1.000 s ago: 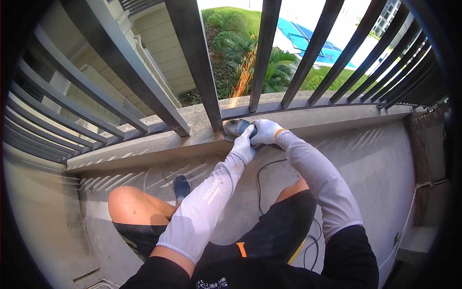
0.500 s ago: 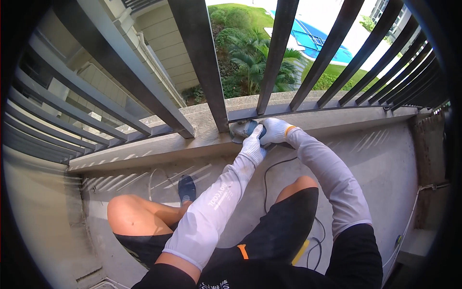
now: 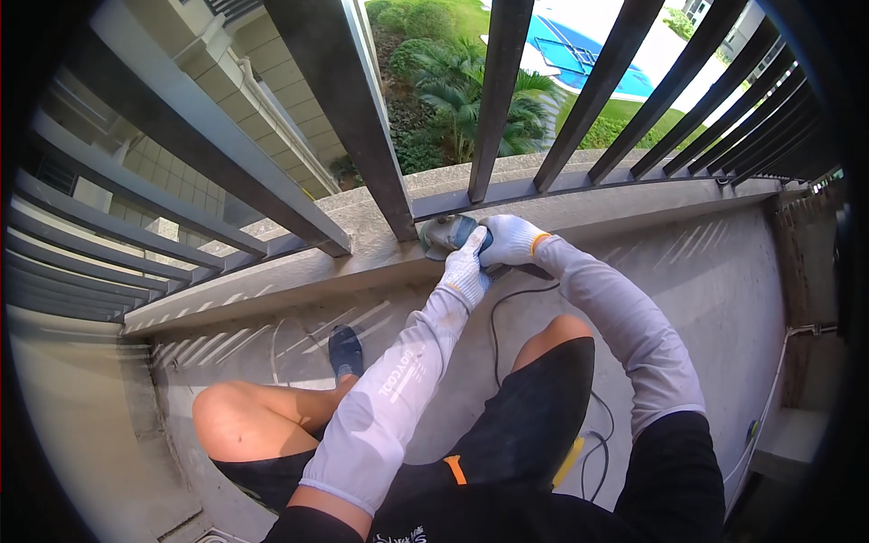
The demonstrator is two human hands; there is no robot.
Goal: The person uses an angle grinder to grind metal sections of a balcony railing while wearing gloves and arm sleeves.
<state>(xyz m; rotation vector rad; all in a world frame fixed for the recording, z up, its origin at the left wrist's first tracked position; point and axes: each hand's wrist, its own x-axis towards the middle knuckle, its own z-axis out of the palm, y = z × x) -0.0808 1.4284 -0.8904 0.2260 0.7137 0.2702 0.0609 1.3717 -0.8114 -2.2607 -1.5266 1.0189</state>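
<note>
A blue angle grinder (image 3: 466,233) with a grey metal head lies against the concrete ledge (image 3: 376,255), right beside the foot of a thick dark railing post (image 3: 358,127). My right hand (image 3: 512,240), in a white knitted glove with an orange cuff edge, is wrapped round the grinder's body. From the near side my gloved left hand (image 3: 468,270) grips it too, its thumb laid along the body. My hands partly cover the tool, and its disc is mostly hidden. A black cord (image 3: 496,330) trails from beneath my hands over the floor.
Dark metal railing bars (image 3: 502,100) rise from the ledge on both sides. Beyond and below them are palms (image 3: 453,100) and a blue pool (image 3: 579,59). My bent legs flank the grey floor (image 3: 697,299). A yellow object (image 3: 568,463) lies by my right thigh.
The view has shifted slightly, so the railing and ledge appear a little further left. Both hands keep their hold on the grinder, which stays beside the post's foot.
</note>
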